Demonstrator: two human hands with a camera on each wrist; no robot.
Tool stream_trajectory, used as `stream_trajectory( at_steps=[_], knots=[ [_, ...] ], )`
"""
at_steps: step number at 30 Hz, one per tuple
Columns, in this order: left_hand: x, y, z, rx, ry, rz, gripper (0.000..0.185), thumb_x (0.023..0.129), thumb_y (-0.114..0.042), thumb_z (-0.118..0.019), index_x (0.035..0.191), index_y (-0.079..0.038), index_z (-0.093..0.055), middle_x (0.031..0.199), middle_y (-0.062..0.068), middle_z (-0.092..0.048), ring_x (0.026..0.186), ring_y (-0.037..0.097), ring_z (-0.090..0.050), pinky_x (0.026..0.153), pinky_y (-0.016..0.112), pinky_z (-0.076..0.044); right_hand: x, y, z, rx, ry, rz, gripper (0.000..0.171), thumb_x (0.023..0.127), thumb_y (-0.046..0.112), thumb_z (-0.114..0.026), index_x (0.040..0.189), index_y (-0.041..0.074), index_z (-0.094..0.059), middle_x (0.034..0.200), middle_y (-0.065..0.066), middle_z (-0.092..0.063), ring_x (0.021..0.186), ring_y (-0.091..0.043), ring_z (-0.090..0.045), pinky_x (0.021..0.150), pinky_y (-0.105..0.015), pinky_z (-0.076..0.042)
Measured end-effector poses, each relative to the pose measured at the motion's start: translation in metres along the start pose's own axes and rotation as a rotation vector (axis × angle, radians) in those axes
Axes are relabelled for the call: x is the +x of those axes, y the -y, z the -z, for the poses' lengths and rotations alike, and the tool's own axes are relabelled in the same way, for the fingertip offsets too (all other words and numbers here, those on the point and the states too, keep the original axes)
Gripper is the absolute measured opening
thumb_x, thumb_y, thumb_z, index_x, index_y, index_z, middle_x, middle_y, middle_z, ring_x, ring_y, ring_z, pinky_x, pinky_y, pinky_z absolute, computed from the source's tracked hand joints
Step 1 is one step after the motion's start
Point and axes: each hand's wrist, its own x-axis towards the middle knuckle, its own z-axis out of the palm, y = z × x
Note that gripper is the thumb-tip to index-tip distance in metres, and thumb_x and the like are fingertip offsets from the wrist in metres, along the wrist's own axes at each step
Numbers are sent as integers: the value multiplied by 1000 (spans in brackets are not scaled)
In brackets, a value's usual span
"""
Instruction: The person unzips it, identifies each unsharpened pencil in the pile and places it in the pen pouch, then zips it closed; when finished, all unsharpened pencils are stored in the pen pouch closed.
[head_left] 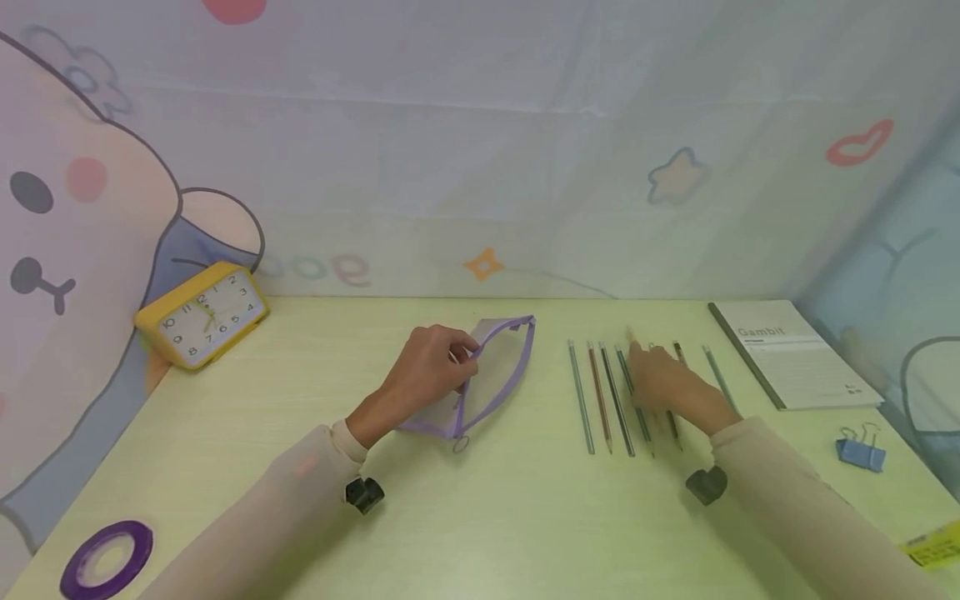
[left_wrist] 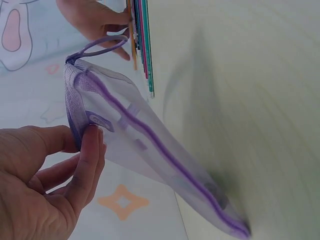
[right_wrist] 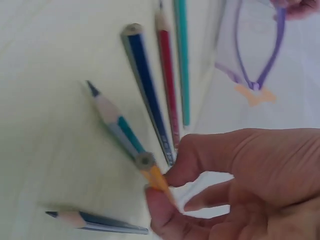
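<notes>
My left hand (head_left: 431, 367) pinches the rim of a translucent zip pouch (left_wrist: 135, 125) with purple trim, thumb on one side and fingers on the other. The pouch's mouth gapes toward the pencils, and a small ring hangs near its lower corner. My right hand (head_left: 660, 379) pinches an orange pencil (right_wrist: 157, 181) between thumb and fingertips, over a green pencil (right_wrist: 129, 136). Left of that hand, a teal pencil (head_left: 581, 398), a red pencil (head_left: 600, 396) and a dark blue pencil (head_left: 617, 400) lie side by side. Other pencils lie partly hidden beneath the hand.
At the back left stands a yellow clock (head_left: 206, 317); a purple tape roll (head_left: 75, 579) lies front left. On the right are a notebook (head_left: 795, 354), a blue binder clip (head_left: 861, 454) and a yellow item (head_left: 933, 546) cut off by the frame. A printed cloth (head_left: 450, 167) hangs behind the table.
</notes>
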Motion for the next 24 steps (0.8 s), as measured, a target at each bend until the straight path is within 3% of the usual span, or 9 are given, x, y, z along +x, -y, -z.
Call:
stream_trajectory(
  at_steps=[3, 5, 8, 10, 12, 17, 20, 23, 24],
  knots=[
    [0, 0, 0, -1, -3, -1, 24, 87, -3, -62, 104, -1, -78, 82, 11, -77, 51, 8, -68, 48, 21, -42, 2, -6, 8, 147, -22, -16, 88, 90, 7, -61, 151, -23, -4, 81, -18, -64, 61, -18, -52, 61, -35, -46],
    [1, -1, 0, -1, -5, -5, 24, 87, -3, -62, 104, -1, -78, 82, 12, -77, 52, 9, -68, 48, 21, -42, 1, -10, 12, 266, -34, -18, 93, 91, 10, -60, 155, -15, 3, 75, -8, -59, 57, -16, -52, 56, -32, -42],
    [2, -1, 0, -3, -2, -4, 24, 87, -3, -61, 105, -1, -78, 82, 12, -77, 53, 11, -69, 48, 21, -41, -3, -14, 17, 422, -61, 7, 97, 94, 16, -60, 159, -3, 8, 96, -12, -62, 70, -18, -63, 64, -34, -45],
    [3, -2, 1, -3, 5, 0, 25, 87, -2, -61, 105, -1, -78, 83, 12, -77, 53, 12, -70, 48, 20, -40, -7, -13, 19, 547, -60, 40, 98, 94, 17, -59, 161, 6, 11, 112, -16, -56, 79, -19, -66, 78, -39, -49],
    [3, -2, 1, -5, 12, 10, 26, 87, -2, -60, 106, 0, -77, 83, 12, -77, 53, 12, -70, 48, 20, -41, -12, -9, 20, 669, -37, 76, 100, 94, 17, -60, 161, 13, 14, 122, -17, -49, 86, -20, -67, 93, -43, -44],
    [3, -1, 0, 11, 21, 18, 29, 87, -2, -59, 109, 0, -77, 84, 13, -78, 55, 15, -71, 49, 20, -42, -19, 12, 22, 971, 110, 159, 101, 95, 14, -62, 162, 26, 13, 128, -13, -36, 98, -16, -62, 100, -36, -46],
    [4, -1, -1, 11, 28, 14, 30, 87, -3, -58, 110, 0, -76, 85, 13, -78, 57, 20, -73, 49, 20, -41, -21, 32, 20, 1123, 234, 207, 96, 96, 10, -62, 164, 27, 4, 132, -10, -33, 103, -13, -62, 97, -29, -52],
    [4, 0, -1, 10, 29, 9, 30, 87, -3, -59, 110, 0, -76, 85, 14, -78, 58, 20, -73, 48, 20, -42, -19, 52, 13, 1243, 377, 248, 93, 95, 6, -63, 164, 27, -4, 134, -10, -35, 103, -13, -64, 97, -32, -54],
    [4, -1, -1, 11, 28, 7, 29, 87, -4, -59, 110, 0, -76, 84, 14, -78, 57, 19, -73, 48, 20, -42, -17, 58, 11, 1266, 418, 247, 93, 95, 6, -65, 164, 27, -6, 141, -11, -34, 106, -14, -65, 97, -33, -55]
  ],
)
